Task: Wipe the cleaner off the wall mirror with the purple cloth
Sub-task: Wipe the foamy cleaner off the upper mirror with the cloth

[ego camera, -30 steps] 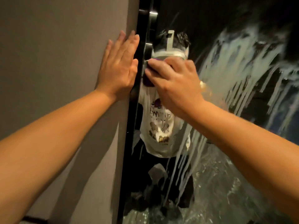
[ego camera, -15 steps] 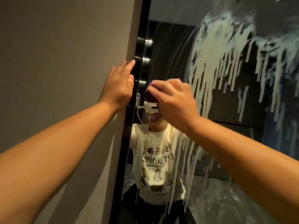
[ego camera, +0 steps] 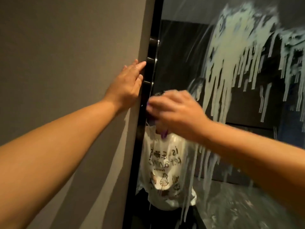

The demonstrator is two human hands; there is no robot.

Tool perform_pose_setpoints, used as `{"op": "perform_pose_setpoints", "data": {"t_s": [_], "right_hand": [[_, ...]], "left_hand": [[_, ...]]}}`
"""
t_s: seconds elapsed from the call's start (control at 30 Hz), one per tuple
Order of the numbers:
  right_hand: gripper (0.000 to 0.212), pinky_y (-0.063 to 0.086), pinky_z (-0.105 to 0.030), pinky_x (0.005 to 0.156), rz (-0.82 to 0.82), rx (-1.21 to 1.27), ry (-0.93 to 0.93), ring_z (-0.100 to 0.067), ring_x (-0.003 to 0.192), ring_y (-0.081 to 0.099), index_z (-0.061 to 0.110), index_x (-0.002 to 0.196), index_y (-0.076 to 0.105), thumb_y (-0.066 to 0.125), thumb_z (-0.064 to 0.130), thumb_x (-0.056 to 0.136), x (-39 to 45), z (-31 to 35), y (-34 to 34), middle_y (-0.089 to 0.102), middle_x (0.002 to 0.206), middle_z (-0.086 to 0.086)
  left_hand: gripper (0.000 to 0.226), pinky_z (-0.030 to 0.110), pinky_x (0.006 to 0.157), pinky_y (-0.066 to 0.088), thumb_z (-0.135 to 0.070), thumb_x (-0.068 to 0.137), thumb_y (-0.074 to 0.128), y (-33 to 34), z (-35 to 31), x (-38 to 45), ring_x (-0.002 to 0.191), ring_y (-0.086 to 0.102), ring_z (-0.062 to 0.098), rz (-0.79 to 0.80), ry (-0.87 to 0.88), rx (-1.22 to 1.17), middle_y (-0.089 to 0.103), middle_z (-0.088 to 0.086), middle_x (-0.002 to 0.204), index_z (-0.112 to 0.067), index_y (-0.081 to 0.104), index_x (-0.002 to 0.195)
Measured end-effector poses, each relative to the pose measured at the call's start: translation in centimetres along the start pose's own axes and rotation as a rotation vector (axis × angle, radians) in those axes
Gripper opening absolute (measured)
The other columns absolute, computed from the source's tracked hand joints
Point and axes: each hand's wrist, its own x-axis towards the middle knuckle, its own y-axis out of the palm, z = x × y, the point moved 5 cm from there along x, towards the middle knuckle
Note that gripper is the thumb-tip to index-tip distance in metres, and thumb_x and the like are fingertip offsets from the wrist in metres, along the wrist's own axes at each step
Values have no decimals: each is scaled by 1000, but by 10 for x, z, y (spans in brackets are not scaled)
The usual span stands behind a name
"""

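The wall mirror (ego camera: 181, 52) fills the right half of the view, with a black frame along its left edge. Pale cleaner (ego camera: 226, 60) covers its upper right and runs down in long streaks. My right hand (ego camera: 176, 113) presses the purple cloth (ego camera: 164, 133) against the glass near the frame; only small bits of cloth show under the fingers, and the hand is motion-blurred. My left hand (ego camera: 128, 85) lies flat on the grey wall beside the frame, fingers straight.
The grey wall (ego camera: 66, 55) takes up the left half. The black mirror frame (ego camera: 143, 129) carries round metal knobs (ego camera: 152, 60) near my left fingertips. The glass reflects a person in a white printed shirt and a dark room.
My right hand with the cloth has stayed near the frame, now blurred. The view has tilted upward, showing more of the cleaner at the top. The left hand keeps its place on the wall.
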Motion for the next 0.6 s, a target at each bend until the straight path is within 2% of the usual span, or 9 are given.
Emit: {"op": "perform_pose_setpoints", "data": {"t_s": [0.07, 0.13, 0.2, 0.27, 0.37, 0.43, 0.5, 0.6], "right_hand": [[34, 47, -47, 88, -163, -247, 258, -39, 113, 58, 19, 128, 63, 51, 24, 97, 58, -101, -27, 63, 132, -10], [41, 45, -50, 95, -112, -350, 488, -40, 118, 55, 18, 129, 61, 38, 30, 97, 91, -181, -41, 61, 131, -14], [40, 44, -51, 98, -6, -319, 570, -40, 120, 53, 20, 129, 60, 39, 28, 96, 101, -210, -37, 61, 129, -14], [35, 43, -49, 93, -13, -308, 507, -40, 118, 53, 24, 127, 62, 46, 24, 96, 95, -187, -30, 61, 130, -9], [29, 43, -46, 86, -18, -203, 308, -37, 110, 55, 20, 122, 65, 59, 23, 93, 41, -90, -9, 63, 126, -8], [33, 44, -48, 90, 91, -40, 161, -32, 115, 53, 22, 124, 65, 66, 30, 91, -17, -12, 6, 58, 134, -2], [35, 46, -47, 92, 223, 42, -7, -29, 120, 52, 27, 128, 63, 64, 35, 93, -67, 48, 17, 53, 139, 2], [35, 48, -47, 92, 252, 148, -69, -27, 120, 55, 28, 130, 61, 60, 30, 96, -87, 51, 11, 56, 137, 4]], "left_hand": [[50, 26, 118, 8, -23, 102, 34, 0, 2, -1, 148, 20, 21, -11, -31, -11, 28, 11, 159, -17, 34, 151], [52, 26, 117, 9, -26, 100, 32, 1, 1, -3, 146, 18, 16, -29, -38, -11, 27, 9, 159, -18, 33, 151], [55, 23, 117, 7, -28, 97, 31, 2, -2, -3, 140, 18, 4, -58, -19, 1, 31, 10, 158, -17, 35, 151], [55, 22, 117, 6, -27, 96, 31, 3, -6, -3, 134, 16, -2, -72, -20, -2, 32, 10, 157, -16, 35, 150], [47, 24, 117, 9, -20, 104, 34, 1, -14, -6, 129, 14, -6, -83, -70, -30, 32, 6, 158, -16, 34, 151], [45, 36, 121, 16, -19, 105, 33, -1, -21, -7, 137, 20, 1, -122, -77, -30, 35, 7, 156, -15, 35, 150], [47, 47, 118, 25, -24, 104, 31, 4, -30, -6, 143, 31, 18, -147, -88, -20, 40, 11, 153, -14, 36, 149], [48, 48, 119, 24, -26, 104, 34, 13, -43, -6, 146, 26, 23, -167, -143, 42, 35, 10, 155, -13, 32, 150]]}}
